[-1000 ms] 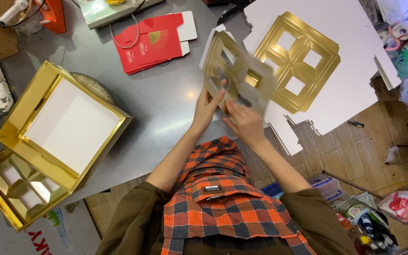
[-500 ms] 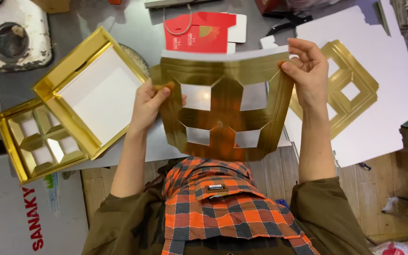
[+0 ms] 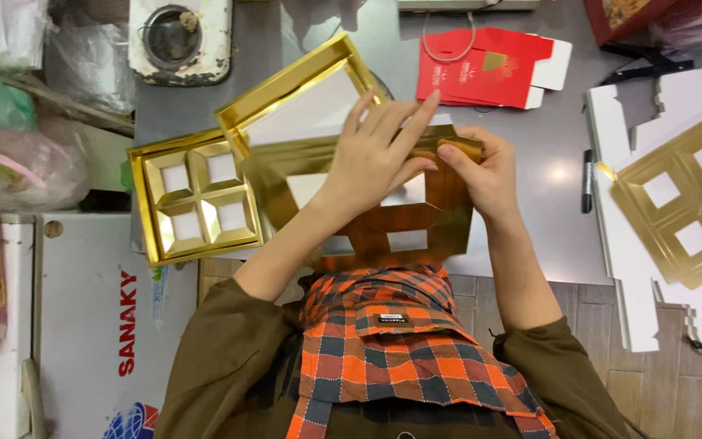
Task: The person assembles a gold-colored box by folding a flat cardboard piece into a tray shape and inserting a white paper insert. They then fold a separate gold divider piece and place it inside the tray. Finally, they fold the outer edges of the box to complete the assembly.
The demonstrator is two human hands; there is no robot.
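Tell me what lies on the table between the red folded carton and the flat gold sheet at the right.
In the head view, a black marker lies on bare grey table between the red folded carton and the flat gold sheet.

Head view, straight down, close
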